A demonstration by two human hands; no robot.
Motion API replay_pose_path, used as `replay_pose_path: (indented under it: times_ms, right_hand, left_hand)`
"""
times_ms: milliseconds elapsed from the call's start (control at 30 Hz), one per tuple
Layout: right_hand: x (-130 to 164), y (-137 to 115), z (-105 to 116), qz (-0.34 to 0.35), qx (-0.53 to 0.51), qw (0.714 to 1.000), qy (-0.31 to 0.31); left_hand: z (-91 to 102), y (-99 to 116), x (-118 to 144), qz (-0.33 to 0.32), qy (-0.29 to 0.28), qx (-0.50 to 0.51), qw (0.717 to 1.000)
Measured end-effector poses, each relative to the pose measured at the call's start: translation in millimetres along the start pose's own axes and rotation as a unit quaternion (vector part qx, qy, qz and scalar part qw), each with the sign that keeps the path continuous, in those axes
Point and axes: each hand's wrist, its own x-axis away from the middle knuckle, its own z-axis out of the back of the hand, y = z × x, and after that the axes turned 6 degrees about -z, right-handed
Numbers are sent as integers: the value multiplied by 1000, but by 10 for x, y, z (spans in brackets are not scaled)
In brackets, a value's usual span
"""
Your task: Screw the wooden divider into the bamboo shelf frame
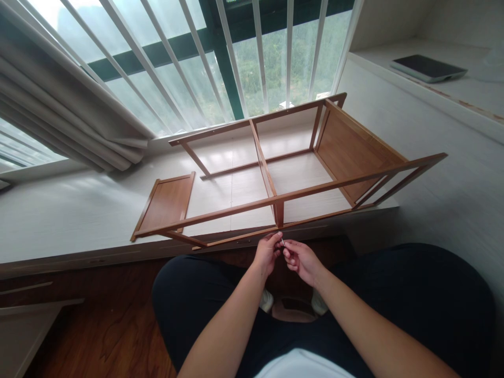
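A brown wooden shelf frame (pixel 275 197) lies on its side on a white window ledge (pixel 59 215), with a solid panel at its right end (pixel 346 152). A loose wooden panel (pixel 165 202) lies under the frame's left end. My left hand (pixel 266 252) and my right hand (pixel 301 260) meet just below the frame's front rail, near its middle upright. Together their fingertips pinch a small metal piece (pixel 282 240), possibly a screw. I sit cross-legged in dark trousers on the floor.
A window with white bars (pixel 236 63) rises behind the ledge, and a grey curtain (pixel 59 115) hangs at the left. A dark tablet (pixel 427 68) rests on a raised white surface at the upper right. Brown wooden flooring (pixel 106 325) lies to my left.
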Motion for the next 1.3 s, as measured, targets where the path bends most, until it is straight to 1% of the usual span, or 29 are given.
replay_pose_path:
  times_ms: [133,267,367,433,500,533,633,733,867,967,1133,1233,1300]
  right_hand:
    - [-3,0,-19,-2,11,1000,20]
    - [-6,11,-27,3,22,998,55]
    - [-19,26,-12,35,65,994,83]
    - [-35,38,6,76,125,983,108]
    - [-49,49,25,130,205,961,129]
    - [-52,54,33,160,248,946,137]
    - [-36,58,41,233,376,881,166]
    - [15,47,16,253,474,820,197]
    - [83,19,-38,245,545,771,220]
    - [106,1,-62,243,576,743,240]
    - [103,-7,-66,251,601,715,254]
    - [98,-6,-59,259,603,706,265]
    - [90,-6,-50,265,593,713,266]
  left_hand:
    - [4,-13,-1,-1,-3,-6,1000]
    - [1,-31,13,-6,4,-14,1000]
    - [-1,-36,23,-7,8,-20,1000]
    - [3,-40,20,-7,13,-22,1000]
    - [12,-45,9,-5,15,-20,1000]
    - [18,-48,3,-5,16,-17,1000]
    - [30,-51,-13,-7,17,-4,1000]
    - [24,-43,-14,-11,19,6,1000]
    - [-2,-24,-2,-12,20,11,1000]
    - [-17,-12,1,-10,26,12,1000]
    - [-11,-12,-18,-9,28,14,999]
    - [1,-18,-29,-7,29,14,999]
    - [6,-22,-32,-9,28,14,999]
